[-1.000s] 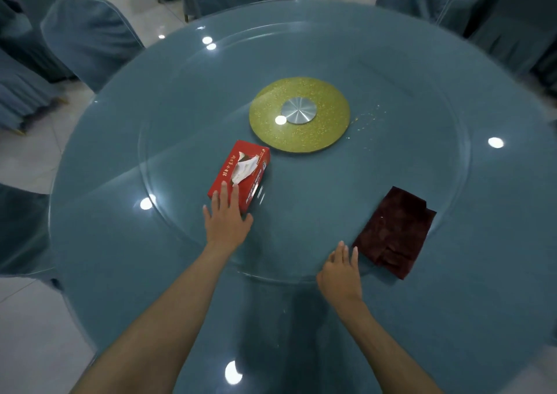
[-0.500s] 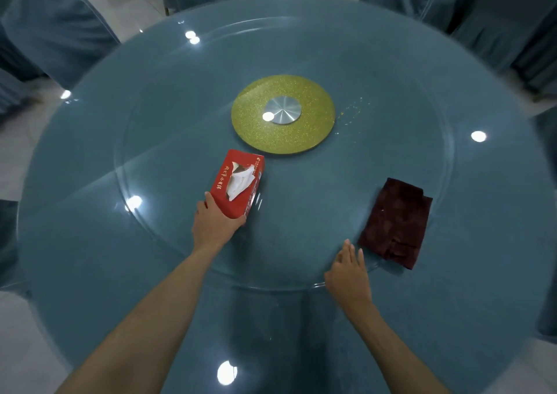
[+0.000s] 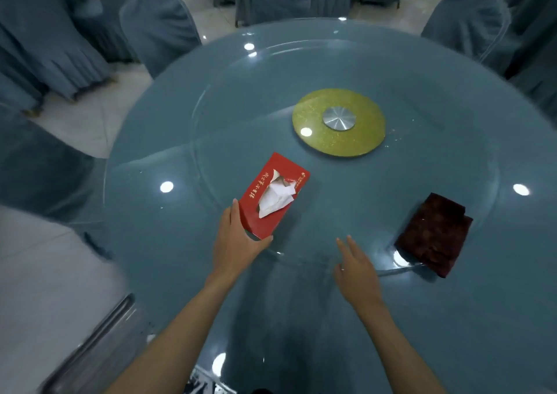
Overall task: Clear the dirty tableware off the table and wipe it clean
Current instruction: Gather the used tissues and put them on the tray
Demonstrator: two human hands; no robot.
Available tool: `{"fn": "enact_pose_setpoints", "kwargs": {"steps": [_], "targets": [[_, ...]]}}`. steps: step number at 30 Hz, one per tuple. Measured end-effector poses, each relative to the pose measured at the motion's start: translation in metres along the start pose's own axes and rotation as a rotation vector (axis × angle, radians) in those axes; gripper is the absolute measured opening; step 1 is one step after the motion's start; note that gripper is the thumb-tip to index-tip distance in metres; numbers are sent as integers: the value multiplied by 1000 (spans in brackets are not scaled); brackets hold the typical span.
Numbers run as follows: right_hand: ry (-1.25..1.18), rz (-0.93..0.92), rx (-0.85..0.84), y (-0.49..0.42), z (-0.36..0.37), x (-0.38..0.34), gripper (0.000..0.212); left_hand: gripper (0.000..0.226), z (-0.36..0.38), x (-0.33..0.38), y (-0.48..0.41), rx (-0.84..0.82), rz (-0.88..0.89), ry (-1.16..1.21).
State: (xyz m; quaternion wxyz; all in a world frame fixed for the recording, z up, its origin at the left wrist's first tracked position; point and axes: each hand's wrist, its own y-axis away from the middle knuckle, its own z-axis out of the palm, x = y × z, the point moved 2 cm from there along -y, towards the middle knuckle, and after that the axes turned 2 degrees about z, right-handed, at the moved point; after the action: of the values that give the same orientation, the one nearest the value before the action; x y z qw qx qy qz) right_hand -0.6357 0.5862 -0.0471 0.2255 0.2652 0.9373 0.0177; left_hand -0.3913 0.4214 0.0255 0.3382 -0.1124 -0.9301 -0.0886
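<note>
one head-worn view looks steeply down, seemingly close, over the round table (image 3: 452,318).

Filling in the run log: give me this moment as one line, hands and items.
left hand grips near end of tissue box | right hand open, holds nothing | cloth folded, untouched, at edge of glass turntable

Between the tissue box (image 3: 272,196) and the dark red cloth (image 3: 434,233) runs a wide open strip of table (image 3: 346,200), leading up to the gold disc (image 3: 339,122) at the centre. The right hand (image 3: 357,273) sits at its near end; the left hand (image 3: 235,242) grips the box's near end. Covered chairs (image 3: 159,28) crowd the far rim.
</note>
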Motion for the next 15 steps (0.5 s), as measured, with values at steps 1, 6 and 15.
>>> {"fn": "enact_pose_setpoints", "kwargs": {"steps": [1, 6, 15], "targets": [[-42, -18, -13, 5, 1, -19, 64, 127, -8, -11, 14, 8, -21, 9], [-312, -98, -45, 40, 20, -115, 60, 126, -52, -73, 93, 45, -103, 37], [-349, -231, -250, 131, 96, -239, 68, 114, -124, -207, 246, 60, -120, 7]]}}
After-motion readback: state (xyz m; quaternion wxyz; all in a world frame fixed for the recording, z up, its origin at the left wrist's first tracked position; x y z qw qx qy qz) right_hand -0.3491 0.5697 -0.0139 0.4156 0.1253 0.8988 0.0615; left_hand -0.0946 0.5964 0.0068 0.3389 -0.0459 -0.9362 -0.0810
